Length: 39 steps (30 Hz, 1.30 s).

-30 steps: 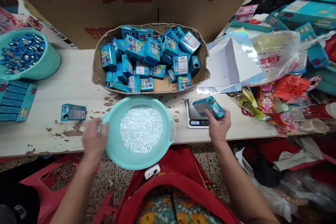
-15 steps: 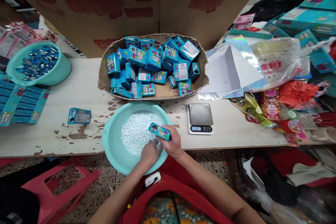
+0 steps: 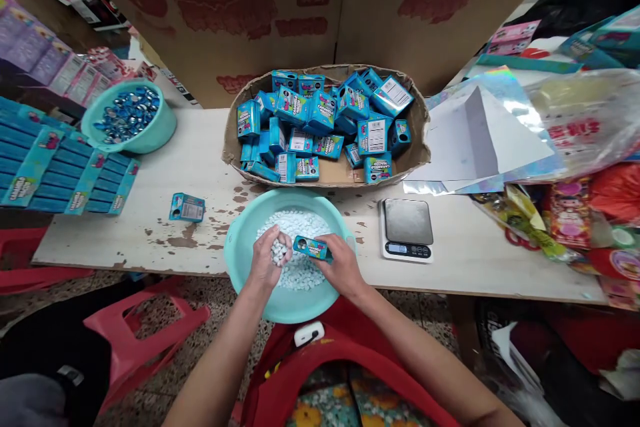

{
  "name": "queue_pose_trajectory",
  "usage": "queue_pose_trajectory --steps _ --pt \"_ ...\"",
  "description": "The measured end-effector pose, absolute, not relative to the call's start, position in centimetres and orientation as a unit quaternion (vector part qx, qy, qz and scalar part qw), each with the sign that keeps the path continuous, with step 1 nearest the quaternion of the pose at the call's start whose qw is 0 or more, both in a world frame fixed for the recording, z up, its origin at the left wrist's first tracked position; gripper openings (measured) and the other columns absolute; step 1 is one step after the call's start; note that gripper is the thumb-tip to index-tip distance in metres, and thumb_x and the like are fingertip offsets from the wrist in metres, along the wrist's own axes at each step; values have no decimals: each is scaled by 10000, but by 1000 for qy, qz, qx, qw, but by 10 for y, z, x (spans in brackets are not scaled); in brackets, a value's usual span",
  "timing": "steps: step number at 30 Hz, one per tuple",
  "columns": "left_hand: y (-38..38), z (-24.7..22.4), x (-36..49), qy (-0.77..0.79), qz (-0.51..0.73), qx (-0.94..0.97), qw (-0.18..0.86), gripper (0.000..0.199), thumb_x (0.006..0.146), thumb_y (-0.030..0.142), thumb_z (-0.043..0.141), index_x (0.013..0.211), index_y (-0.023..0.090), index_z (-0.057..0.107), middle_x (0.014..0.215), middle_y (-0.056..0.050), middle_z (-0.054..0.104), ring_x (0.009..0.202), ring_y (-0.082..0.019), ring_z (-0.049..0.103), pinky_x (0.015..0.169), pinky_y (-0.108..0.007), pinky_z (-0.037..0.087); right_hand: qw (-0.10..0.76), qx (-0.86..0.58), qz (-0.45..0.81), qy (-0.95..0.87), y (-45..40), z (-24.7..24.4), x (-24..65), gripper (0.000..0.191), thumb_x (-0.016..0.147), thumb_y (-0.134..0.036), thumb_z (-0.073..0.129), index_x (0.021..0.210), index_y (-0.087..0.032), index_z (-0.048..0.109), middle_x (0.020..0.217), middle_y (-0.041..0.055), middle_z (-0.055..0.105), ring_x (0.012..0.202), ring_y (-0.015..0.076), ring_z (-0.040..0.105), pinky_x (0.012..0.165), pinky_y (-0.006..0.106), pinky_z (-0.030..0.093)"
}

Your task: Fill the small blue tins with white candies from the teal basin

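Over a turquoise basin (image 3: pixel 240 267), my left hand (image 3: pixel 267 260) is cupped around a small heap of white candies (image 3: pixel 279 251). My right hand (image 3: pixel 343 265) grips a small blue candy box (image 3: pixel 310 247), tilted so its open end faces the left hand. More white candies cover the basin's floor below both hands. Behind the basin, a cut-down cardboard box (image 3: pixel 326 177) holds many similar blue candy boxes. One more blue box (image 3: pixel 187 207) lies on the table to the left.
A digital kitchen scale (image 3: pixel 407 223) stands right of the basin. At the left are a turquoise bowl (image 3: pixel 165 130) of blue wrapped sweets and stacked blue display boxes (image 3: pixel 65 167). Paper sheets (image 3: pixel 465 133) and plastic packets crowd the right. A red stool (image 3: pixel 135 340) is below left.
My left hand has come up out of the candies and now holds a handful of them beside the box's open end. The view has shifted left.
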State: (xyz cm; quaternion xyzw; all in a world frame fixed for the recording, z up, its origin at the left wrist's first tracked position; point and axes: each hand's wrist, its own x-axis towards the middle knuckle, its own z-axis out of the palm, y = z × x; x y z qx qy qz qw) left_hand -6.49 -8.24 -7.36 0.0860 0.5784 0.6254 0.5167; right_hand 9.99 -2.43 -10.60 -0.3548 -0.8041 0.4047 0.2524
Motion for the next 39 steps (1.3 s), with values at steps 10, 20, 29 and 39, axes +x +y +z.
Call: queue_pose_trajectory --steps 10,20,29,39 --pt "-65 -66 -46 579 739 82 335 222 784 299 629 661 160 509 589 26 528 560 -124 572 558 -249 459 223 -354 420 -805 -40 -94 86 334 761 -231 699 1066 -214 565 1000 65 633 951 248 578 816 375 470" --pt "-53 -59 -41 604 715 75 345 321 799 406 621 670 176 439 565 49 465 495 -75 487 503 -197 405 230 -365 411 -803 -32 -87 87 312 763 -213 680 1056 -227 573 989 61 638 940 248 586 799 373 470" --pt "-47 -54 -35 594 723 106 336 293 811 382 623 693 177 450 534 65 390 467 -68 439 461 -190 366 243 -358 417 -799 -27 -80 90 304 760 -188 677 1046 -229 583 979 53 640 922 243 583 795 371 469" --pt "-47 -44 -52 582 721 57 371 364 797 451 626 697 194 389 498 91 270 388 -49 297 363 -158 222 293 -371 535 -700 -20 -85 98 341 699 -237 749 1011 -225 612 972 37 631 932 215 599 825 350 482"
